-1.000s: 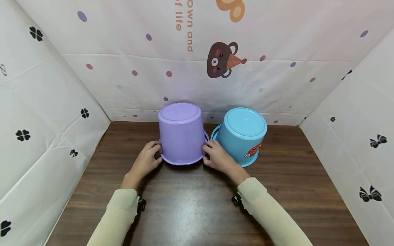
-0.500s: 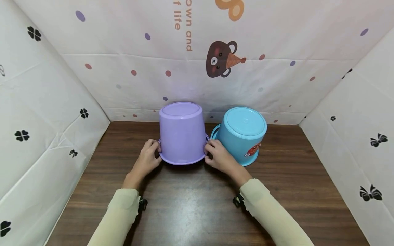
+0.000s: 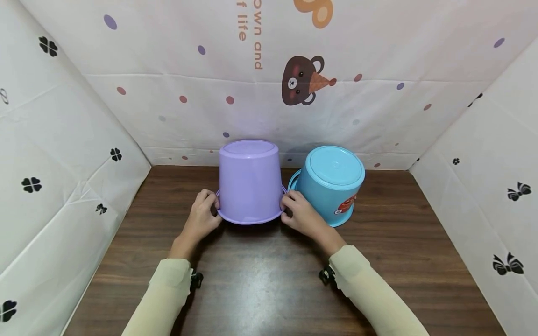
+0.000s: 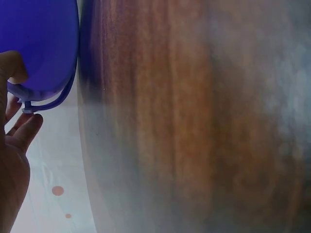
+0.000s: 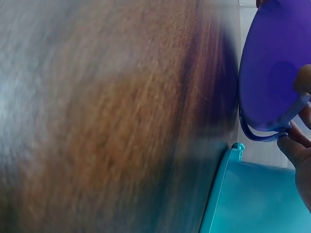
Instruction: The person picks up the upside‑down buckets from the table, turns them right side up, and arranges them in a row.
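A glossy purple plastic bucket [image 3: 250,186], upside down near the table's [image 3: 252,280] back edge, slightly left of that edge's middle, sits a touch farther right than a second ago, its upturned base showing as a narrower oval. The left hand [image 3: 200,213] and right hand [image 3: 301,214] grip opposite sides of its rim, the fingers of both bent and closed on the plastic. Just right stands an upside-down light-blue plastic bucket [image 3: 329,191] with a red label [image 3: 346,205], unmoved. Pale yellow sleeves [image 3: 161,294] reach in from the table's front.
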{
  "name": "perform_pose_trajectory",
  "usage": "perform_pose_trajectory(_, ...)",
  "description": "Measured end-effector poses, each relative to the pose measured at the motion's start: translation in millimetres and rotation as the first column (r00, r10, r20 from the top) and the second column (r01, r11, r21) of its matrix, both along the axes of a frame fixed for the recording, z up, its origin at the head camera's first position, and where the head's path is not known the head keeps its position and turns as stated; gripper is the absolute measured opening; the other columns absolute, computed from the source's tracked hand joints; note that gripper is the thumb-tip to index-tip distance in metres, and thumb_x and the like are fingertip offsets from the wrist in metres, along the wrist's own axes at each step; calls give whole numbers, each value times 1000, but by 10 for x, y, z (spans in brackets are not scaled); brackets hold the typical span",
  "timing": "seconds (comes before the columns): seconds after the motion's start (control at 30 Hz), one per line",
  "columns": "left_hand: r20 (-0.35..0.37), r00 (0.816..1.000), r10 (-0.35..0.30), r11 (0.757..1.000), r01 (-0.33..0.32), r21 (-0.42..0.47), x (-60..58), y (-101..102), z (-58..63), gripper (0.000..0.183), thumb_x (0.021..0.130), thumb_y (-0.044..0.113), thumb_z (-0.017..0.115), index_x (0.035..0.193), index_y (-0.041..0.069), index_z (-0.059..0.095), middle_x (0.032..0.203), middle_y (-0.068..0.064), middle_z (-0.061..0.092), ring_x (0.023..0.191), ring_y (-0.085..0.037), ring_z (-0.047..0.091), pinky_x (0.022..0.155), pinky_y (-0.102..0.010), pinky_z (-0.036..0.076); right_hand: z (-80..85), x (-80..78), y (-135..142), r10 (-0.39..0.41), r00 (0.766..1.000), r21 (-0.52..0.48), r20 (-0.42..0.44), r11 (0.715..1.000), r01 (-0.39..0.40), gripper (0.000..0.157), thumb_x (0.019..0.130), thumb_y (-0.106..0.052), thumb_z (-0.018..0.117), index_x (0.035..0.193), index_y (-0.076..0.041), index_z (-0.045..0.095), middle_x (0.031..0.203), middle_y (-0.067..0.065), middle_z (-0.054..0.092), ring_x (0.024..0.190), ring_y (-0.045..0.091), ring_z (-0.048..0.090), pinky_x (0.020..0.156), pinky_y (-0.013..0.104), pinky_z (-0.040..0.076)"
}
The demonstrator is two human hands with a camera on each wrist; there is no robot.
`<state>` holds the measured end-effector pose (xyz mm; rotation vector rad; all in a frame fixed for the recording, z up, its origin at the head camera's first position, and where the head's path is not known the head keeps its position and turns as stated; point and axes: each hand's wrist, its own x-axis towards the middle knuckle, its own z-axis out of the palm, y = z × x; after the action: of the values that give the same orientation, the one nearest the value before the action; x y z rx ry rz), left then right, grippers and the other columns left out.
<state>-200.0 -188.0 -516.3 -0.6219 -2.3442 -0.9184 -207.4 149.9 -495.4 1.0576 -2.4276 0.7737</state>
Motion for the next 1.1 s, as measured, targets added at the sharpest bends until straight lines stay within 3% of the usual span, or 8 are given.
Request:
perform_pose_trajectory(0.33, -11, 1000, 9, 1000, -9, 24, 31, 24, 37, 29, 62, -9, 74, 79, 2, 54, 95, -12, 56, 92, -29, 58, 76, -43, 50, -2, 5, 19, -14, 999, -42, 50, 999, 17, 17, 77, 0, 71, 89, -8, 60, 98, 6, 58, 93, 21, 56, 79, 36, 52)
perform_pose_trajectory(0.6, -61, 998, 3, 999, 0, 48, 38, 42, 73, 30, 64, -13, 73, 80, 2, 54, 93, -12, 57, 87, -27, 61, 72, -38, 50, -6, 11, 38, -16, 997, -107, 76, 994, 24, 18, 81, 1, 72, 91, -9, 61, 100, 5, 59, 98, 20, 62, 82, 36, 56)
perform_pose_trajectory(1.1, -115, 993, -24, 994, 36, 99, 90, 55, 85, 25, 66, -12, 74, 78, 1, 56, 88, -10, 59, 85, -25, 63, 76, -28, 49, -44, 22, 12, -67, 997, -100, 40, 993, 70, 25, 84, 13, 70, 90, -9, 59, 100, 7, 57, 96, 22, 61, 79, 35, 56)
